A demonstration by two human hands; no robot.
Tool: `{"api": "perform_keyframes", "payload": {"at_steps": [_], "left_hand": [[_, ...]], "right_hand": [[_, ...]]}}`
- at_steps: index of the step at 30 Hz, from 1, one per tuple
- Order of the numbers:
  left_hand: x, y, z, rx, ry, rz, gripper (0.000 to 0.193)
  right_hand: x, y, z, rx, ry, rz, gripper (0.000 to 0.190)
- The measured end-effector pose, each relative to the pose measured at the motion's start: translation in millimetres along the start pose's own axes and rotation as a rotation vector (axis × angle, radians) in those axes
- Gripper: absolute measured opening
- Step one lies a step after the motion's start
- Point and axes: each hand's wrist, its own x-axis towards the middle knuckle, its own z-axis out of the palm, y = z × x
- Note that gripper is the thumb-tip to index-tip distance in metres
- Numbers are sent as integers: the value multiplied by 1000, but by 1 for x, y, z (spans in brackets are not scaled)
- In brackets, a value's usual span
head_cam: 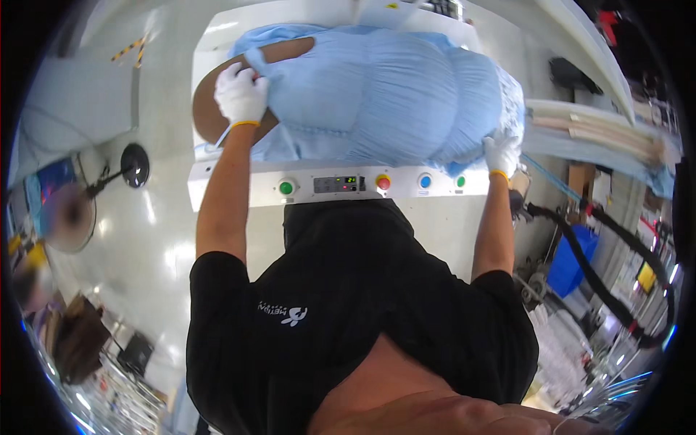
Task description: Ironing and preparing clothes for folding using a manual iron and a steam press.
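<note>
A light blue gathered garment (402,98) is stretched over the brown padded form (209,103) of a white pressing machine. My left hand (241,95), in a white glove with a yellow cuff, rests at the garment's left end, by a narrow blue strap; its fingers are bent, and whether they pinch the cloth is hard to tell. At the opposite end my right hand (501,154), gloved the same way, touches the garment's lower right edge beside a white, lacy-looking part (511,98). Its fingertips are partly hidden against the fabric.
Along the machine's near edge runs a control panel (340,184) with a red button (383,181) and green and blue buttons. Layered cloth lies on a rail (598,128) at right, above black hoses (576,244). A round black stand base (135,165) is at left.
</note>
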Motion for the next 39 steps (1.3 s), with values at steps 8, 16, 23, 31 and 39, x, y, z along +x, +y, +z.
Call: {"api": "perform_keyframes", "payload": {"at_steps": [8, 16, 23, 31, 39], "left_hand": [[-25, -123, -24, 171, -120, -484, 38], [-78, -96, -38, 46, -50, -167, 29], [-101, -63, -62, 44, -27, -591, 26], [-136, -6, -61, 171, -35, 269, 39], [-96, -7, -37, 178, -177, 186, 47]], "right_hand": [[70, 71, 31, 94, -141, -250, 38], [213, 183, -113, -345, 319, -179, 42], [152, 172, -124, -45, 478, 152, 37], [28, 59, -17, -350, -194, -474, 47], [191, 72, 17, 51, 185, -466, 38]]}}
